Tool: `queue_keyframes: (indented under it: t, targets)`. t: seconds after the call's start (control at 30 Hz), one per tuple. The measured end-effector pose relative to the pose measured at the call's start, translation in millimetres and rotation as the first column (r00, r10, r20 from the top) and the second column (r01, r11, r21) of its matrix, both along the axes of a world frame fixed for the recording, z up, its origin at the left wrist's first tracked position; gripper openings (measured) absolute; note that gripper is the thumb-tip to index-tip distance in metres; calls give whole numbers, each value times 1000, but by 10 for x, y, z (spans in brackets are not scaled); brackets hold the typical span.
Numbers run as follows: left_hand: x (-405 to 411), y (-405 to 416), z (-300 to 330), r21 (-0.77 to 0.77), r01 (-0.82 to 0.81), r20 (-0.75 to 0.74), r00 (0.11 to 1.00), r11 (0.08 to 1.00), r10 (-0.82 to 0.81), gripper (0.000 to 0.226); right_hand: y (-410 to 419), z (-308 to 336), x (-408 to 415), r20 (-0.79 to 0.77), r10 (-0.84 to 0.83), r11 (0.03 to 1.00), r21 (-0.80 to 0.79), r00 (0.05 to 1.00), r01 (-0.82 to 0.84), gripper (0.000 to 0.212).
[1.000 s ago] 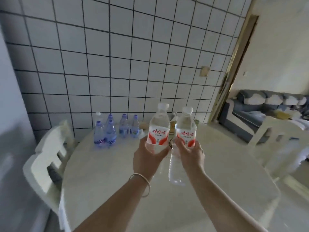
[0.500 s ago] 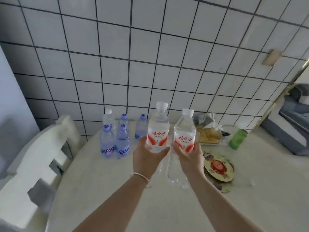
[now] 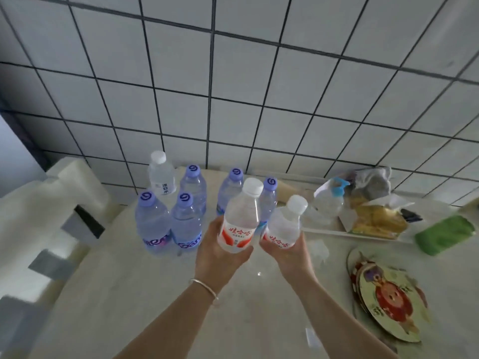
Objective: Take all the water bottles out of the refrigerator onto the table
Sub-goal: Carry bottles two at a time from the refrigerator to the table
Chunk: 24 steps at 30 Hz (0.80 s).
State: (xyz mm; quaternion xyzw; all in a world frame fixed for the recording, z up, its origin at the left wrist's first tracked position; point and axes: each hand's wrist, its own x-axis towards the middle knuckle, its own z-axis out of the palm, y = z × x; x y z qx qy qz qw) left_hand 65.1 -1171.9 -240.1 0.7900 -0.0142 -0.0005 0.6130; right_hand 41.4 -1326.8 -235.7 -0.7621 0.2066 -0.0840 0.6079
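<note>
My left hand point(image 3: 217, 251) grips a clear water bottle with a red and white label point(image 3: 239, 218), held upright above the table point(image 3: 134, 294). My right hand point(image 3: 289, 255) grips a second red-label bottle point(image 3: 283, 226) beside it, tilted slightly right. Just beyond them a cluster of several blue-capped bottles point(image 3: 153, 221) stands on the table near the tiled wall, with one white-capped bottle point(image 3: 161, 174) at the back. The refrigerator is out of view.
A white chair point(image 3: 51, 208) stands at the table's left edge. To the right lie a tray of food and wrappers point(image 3: 373, 218), a small blue-capped container point(image 3: 330, 200), a green object point(image 3: 443, 234) and round picture fans point(image 3: 388, 301). The tiled wall point(image 3: 233, 86) backs the table.
I have moved closer to the table and my view has tilted down. Both hands have carried their bottles forward to just in front of the standing bottles.
</note>
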Motion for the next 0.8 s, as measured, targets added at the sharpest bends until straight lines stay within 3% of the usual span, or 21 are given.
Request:
queue_keyframes:
  t: [0.13, 0.33, 0.8]
  targets:
    - [193, -70, -239, 50, -37, 15, 999, 998, 36, 70, -47, -236, 180, -116, -37, 996, -83, 993, 28, 68]
    - [316, -200, -471, 58, -150, 69, 987, 987, 146, 73, -51, -332, 274, -136, -16, 988, -157, 991, -6, 60]
    - [504, -182, -599, 71, -105, 54, 993, 992, 101, 80, 71, -464, 336, -96, -64, 993, -109, 993, 53, 66]
